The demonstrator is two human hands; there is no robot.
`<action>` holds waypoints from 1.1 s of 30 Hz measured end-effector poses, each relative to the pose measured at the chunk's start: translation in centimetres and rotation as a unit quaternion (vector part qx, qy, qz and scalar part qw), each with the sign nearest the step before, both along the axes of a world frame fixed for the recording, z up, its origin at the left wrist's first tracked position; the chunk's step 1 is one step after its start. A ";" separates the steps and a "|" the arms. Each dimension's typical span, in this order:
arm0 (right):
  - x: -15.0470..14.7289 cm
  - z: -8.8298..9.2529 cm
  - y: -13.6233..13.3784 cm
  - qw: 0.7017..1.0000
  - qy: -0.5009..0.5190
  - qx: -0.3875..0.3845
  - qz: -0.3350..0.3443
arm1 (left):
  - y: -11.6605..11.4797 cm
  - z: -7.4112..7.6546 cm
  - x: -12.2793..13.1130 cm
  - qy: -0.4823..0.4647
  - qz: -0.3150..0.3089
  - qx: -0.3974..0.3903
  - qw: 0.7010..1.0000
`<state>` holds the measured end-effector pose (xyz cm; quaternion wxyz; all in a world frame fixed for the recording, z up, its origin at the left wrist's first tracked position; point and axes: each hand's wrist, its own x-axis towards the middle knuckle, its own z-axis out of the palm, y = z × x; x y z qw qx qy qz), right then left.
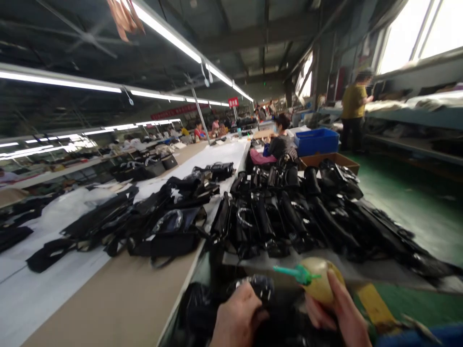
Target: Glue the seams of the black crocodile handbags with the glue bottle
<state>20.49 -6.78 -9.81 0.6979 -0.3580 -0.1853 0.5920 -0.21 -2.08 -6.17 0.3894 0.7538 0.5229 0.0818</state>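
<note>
My right hand (pixel 338 308) is wrapped round a yellowish squeeze bottle (pixel 320 274). Its thin green nozzle (pixel 291 272) points to the left. Beside it on the left, my left hand (pixel 238 308) is closed, its fingers curled on a black bag (pixel 202 308) at the bottom of the view. Just behind those fingers shows a shiny, plastic-wrapped part, possibly the bag's handle (pixel 262 285). Most of this bag is dark and blurred, and the two hands partly cover it. The nozzle tip is apart from the bag.
Rows of black bags (pixel 275 217) lie ahead on a bench. More black bags (pixel 166 236) lie on the long table (pixel 144 299) at left. A seated person (pixel 280 142) is near a blue bin (pixel 316 141) and a cardboard box (pixel 343 161). Another person (pixel 353 106) stands at right.
</note>
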 end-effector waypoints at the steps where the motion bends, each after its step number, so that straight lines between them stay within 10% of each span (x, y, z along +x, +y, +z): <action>1: 0.0 0.2 0.0 1.000 -0.002 0.013 0.001 | -0.1 -0.4 0.2 0.018 0.034 0.068 0.997; 9: 2.5 0.7 1.3 0.990 0.132 0.009 0.049 | -1.6 2.0 -0.7 -0.099 -0.072 0.029 0.992; 15: 3.1 -1.9 0.7 0.989 0.128 -0.049 0.059 | -2.7 0.0 -0.7 -0.116 -0.033 0.006 0.993; 20: 3.4 -2.6 0.7 0.993 0.108 -0.048 0.016 | -3.9 -1.4 -0.6 -0.079 -0.086 0.186 0.976; 26: 3.3 -2.0 0.9 0.994 0.102 -0.032 0.002 | -5.6 -1.6 0.1 -0.116 -0.155 0.480 0.856; 33: 3.6 -1.8 0.3 0.993 0.107 -0.053 0.022 | -8.5 -1.9 0.8 -0.103 -0.180 0.548 0.810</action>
